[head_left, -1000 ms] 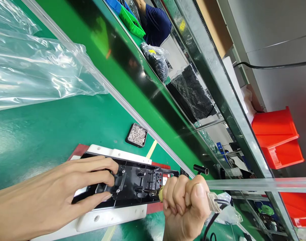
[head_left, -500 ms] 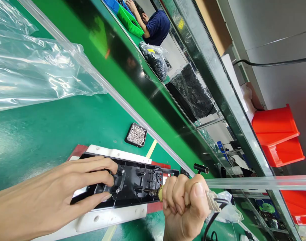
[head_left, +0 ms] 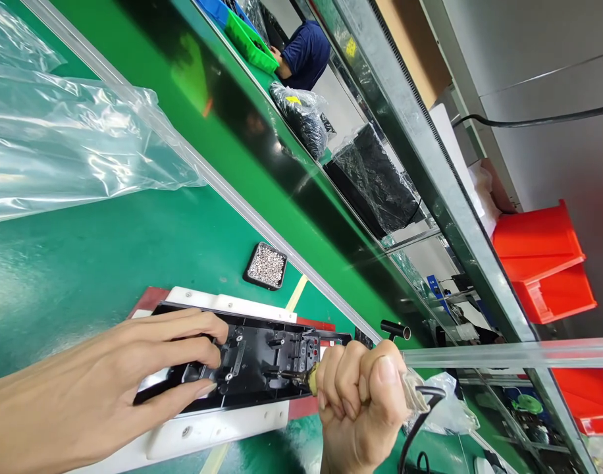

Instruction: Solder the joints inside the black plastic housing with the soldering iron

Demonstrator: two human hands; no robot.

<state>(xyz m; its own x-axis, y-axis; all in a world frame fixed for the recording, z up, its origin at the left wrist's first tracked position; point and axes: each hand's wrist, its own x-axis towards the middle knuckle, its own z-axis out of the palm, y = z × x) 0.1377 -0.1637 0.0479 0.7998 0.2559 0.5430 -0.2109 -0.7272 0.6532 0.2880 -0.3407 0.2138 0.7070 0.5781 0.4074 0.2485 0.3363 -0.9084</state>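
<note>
Two bare hands (head_left: 99, 388), bare forearms, no sleeves, no gloves

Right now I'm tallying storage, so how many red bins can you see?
3: two red bins stacked at the right beside the rack, upper on lower; a third sits lower right behind the frame. Others may be hidden.

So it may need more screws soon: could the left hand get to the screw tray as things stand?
Probably yes. The left hand presses on the black housing, and the screw tray lies just beyond on bare green mat, nothing between them.
</note>
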